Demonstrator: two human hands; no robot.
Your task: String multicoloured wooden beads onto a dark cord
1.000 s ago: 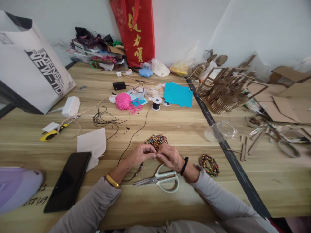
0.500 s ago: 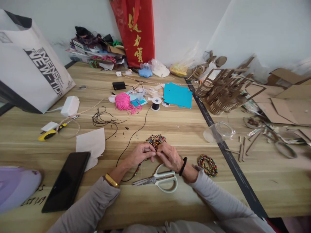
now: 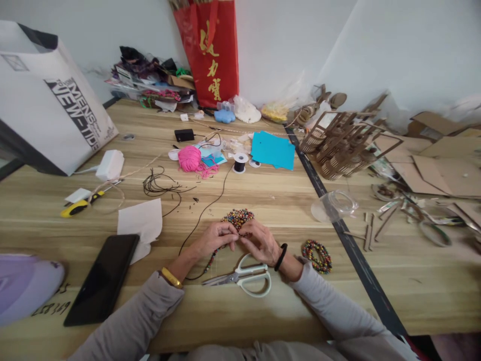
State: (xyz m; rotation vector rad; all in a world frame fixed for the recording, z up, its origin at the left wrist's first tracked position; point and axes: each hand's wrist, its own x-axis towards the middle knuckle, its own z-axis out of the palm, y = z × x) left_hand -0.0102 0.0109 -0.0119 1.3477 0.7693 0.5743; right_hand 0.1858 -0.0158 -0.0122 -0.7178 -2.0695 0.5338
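Note:
My left hand (image 3: 217, 238) is closed in a pinch on a black cord threaded with small coloured beads (image 3: 211, 260), which trails out below its palm. Fingertip to fingertip with it, my right hand (image 3: 260, 242) pinches what looks like a small dark bead; the fingers partly cover it. Just beyond both hands lies a pile of loose multicoloured beads (image 3: 238, 218). The black cord (image 3: 203, 213) runs back to a white spool (image 3: 239, 163). Scissors with pale handles (image 3: 255, 276) lie below my hands, blades pointing left. To the right rests a coiled bead string (image 3: 317, 256).
On the left are a black phone (image 3: 102, 281), white paper (image 3: 141, 220), a yellow cutter (image 3: 77, 207) and a large white bag (image 3: 52, 100). Pink yarn (image 3: 190, 158) and blue sheets (image 3: 273, 150) lie farther back. Rightward stand a clear plastic container (image 3: 326, 208) and brown wooden pieces (image 3: 338, 145).
The view has shifted slightly. Both hands stay together at the bead pile, and the right fingers have opened a little around the small dark bead.

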